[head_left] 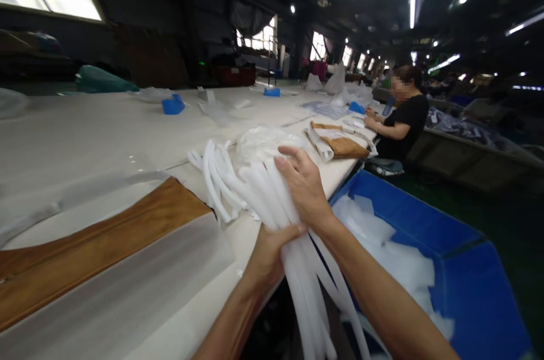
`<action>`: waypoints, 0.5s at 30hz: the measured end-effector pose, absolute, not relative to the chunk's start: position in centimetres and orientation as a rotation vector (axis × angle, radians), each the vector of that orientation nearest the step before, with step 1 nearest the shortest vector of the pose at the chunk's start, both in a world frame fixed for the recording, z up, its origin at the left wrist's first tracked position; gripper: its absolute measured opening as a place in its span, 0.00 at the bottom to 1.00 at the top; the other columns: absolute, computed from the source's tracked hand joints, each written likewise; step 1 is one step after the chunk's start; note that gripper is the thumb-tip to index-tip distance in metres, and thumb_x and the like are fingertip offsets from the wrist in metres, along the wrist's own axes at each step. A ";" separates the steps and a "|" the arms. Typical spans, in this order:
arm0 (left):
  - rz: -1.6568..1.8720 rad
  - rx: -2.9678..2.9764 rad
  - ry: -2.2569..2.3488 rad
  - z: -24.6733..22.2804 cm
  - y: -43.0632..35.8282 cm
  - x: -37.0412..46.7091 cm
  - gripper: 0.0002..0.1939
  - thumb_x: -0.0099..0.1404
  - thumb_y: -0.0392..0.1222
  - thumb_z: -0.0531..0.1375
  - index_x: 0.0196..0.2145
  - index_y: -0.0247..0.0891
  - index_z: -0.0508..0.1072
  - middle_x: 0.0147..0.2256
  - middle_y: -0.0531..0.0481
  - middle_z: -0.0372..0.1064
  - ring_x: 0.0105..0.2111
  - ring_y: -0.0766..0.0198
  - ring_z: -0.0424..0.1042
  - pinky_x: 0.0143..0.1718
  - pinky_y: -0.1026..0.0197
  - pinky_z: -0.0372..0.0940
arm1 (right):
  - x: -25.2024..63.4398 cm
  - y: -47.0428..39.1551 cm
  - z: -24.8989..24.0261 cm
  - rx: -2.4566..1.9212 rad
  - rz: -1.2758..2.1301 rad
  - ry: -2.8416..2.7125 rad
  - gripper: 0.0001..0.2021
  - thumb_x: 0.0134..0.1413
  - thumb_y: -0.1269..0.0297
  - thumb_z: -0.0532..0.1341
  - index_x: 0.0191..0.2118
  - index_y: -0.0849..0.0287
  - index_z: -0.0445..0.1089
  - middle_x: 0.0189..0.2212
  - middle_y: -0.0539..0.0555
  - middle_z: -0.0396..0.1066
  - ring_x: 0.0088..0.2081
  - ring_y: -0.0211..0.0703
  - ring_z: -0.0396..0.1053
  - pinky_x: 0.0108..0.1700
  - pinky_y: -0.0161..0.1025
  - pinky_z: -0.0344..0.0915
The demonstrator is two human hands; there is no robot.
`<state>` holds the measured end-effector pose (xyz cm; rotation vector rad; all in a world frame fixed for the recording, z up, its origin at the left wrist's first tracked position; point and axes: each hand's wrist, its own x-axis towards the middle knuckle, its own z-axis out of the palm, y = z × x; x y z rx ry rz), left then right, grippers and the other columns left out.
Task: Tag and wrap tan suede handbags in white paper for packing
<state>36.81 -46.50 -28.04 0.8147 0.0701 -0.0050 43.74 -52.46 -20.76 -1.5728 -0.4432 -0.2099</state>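
From the head view, your left hand wraps the white strips mid-length at the near edge of the desk, likely keeping the limp bundle together. Your right hand, fingers loosely curved and partly apart, lies against their upper part, seemingly steadying them.

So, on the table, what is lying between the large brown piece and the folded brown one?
White strips and, behind them, crumpled clear plastic; the head view shows this.
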 end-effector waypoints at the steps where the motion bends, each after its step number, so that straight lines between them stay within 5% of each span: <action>1: 0.027 0.833 0.079 -27.9 -46.5 37.2 0.29 0.42 0.33 0.72 0.45 0.36 0.75 0.34 0.47 0.76 0.32 0.56 0.74 0.36 0.57 0.72 | 44.1 -52.5 -20.7 -1.617 -0.238 -0.488 0.17 0.61 0.53 0.57 0.50 0.58 0.67 0.37 0.51 0.72 0.42 0.42 0.70 0.46 0.39 0.65; 5: 0.148 0.817 0.089 -27.7 -45.5 38.8 0.26 0.41 0.32 0.71 0.42 0.37 0.76 0.34 0.50 0.76 0.33 0.58 0.75 0.36 0.61 0.73 | 44.4 -54.8 -22.6 -1.775 -0.101 -0.703 0.24 0.62 0.48 0.55 0.54 0.61 0.66 0.52 0.56 0.67 0.55 0.46 0.63 0.60 0.44 0.57; 10: 0.101 0.778 0.074 -27.5 -42.8 40.0 0.19 0.44 0.32 0.70 0.37 0.35 0.76 0.33 0.51 0.74 0.41 0.55 0.75 0.42 0.57 0.74 | 40.5 -60.4 -29.1 -1.539 0.441 -0.638 0.32 0.57 0.50 0.62 0.64 0.54 0.56 0.60 0.56 0.61 0.60 0.47 0.59 0.59 0.45 0.59; 15: 0.155 0.719 0.102 -27.7 -41.2 41.1 0.18 0.43 0.30 0.68 0.35 0.35 0.75 0.30 0.53 0.73 0.35 0.59 0.75 0.40 0.55 0.76 | 35.5 -65.3 -35.0 -1.492 0.740 -0.405 0.22 0.57 0.49 0.62 0.48 0.63 0.71 0.44 0.54 0.73 0.45 0.43 0.70 0.50 0.40 0.64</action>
